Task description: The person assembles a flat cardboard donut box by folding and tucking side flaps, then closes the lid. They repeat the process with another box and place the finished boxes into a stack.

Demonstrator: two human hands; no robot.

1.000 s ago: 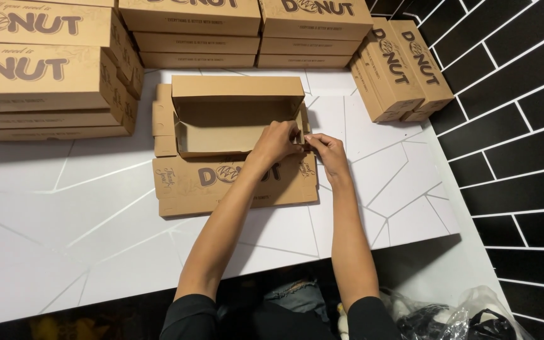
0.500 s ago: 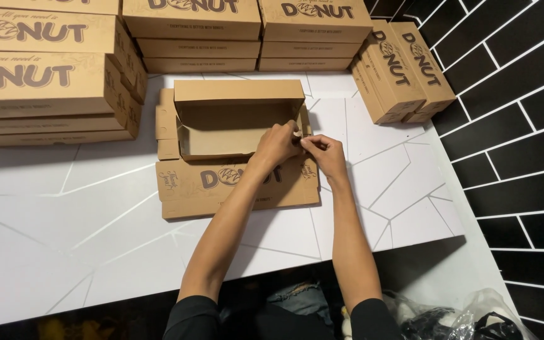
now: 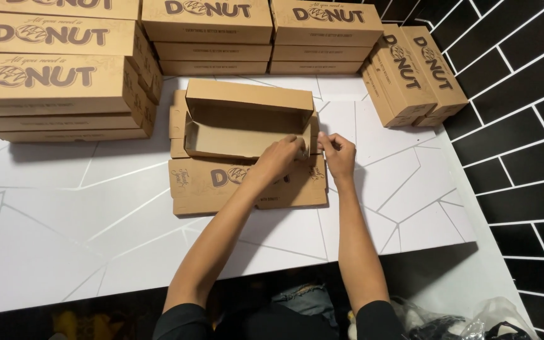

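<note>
Box: a flat-packed kraft cardboard carton (image 3: 247, 141), half folded, at the table's centre; its long tray stands open at 12 o'clock of the hands, its printed lid flap lies flat on the table toward the person.
Handling: by its look light, thin card; stiff along the panels but ready to bend at the creases, and likely to crush or tear if pinched hard. Dry and matte, so not slippery. Best held at the corner flaps and wall edges, near the fold lines, not mid-panel.
Look: plain brown inside, dark brown lettering and a ring-shaped emblem on the lid flap; small side tabs stick out at the left end.
Left hand (image 3: 281, 157): at the tray's right near corner, fingers curled over the front wall and pressed on the card.
Right hand (image 3: 338, 154): just at 3 o'clock of the left hand, fingers pinched together on the right end flap of the box.
Table (image 3: 64, 239): white with thin grey lines.
Stacks: finished closed boxes piled at 10 o'clock (image 3: 58, 75) and at 12 o'clock (image 3: 253, 34); a smaller pile (image 3: 413, 72) at 2 o'clock, turned at an angle.
Wall (image 3: 524, 145): black tiles with white joints, at 3 o'clock.
</note>
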